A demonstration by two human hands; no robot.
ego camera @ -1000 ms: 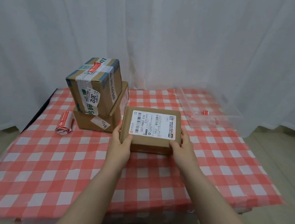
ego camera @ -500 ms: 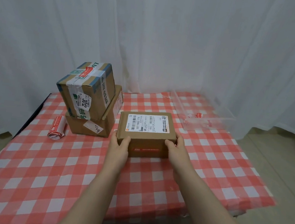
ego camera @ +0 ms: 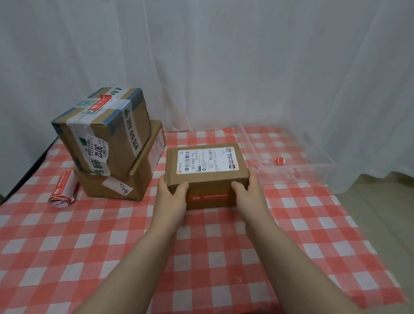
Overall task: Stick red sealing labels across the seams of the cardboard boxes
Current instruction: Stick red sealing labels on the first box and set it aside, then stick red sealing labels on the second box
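Straight ahead in the head view, a flat cardboard box (ego camera: 207,167) sits mid-desk (ego camera: 86,259), gripped at its near corners by the left hand (ego camera: 170,199) and right hand (ego camera: 250,195), thumbs on the front face beside a red label (ego camera: 208,196). Just left stand 2 stacked boxes (ego camera: 114,146); a label roll (ego camera: 64,189) lies beside them, a clear tray (ego camera: 303,165) to the right

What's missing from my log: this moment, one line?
left hand, right hand: grip flat brown cardboard box | on red-checked tablecloth | red sealing label on near face
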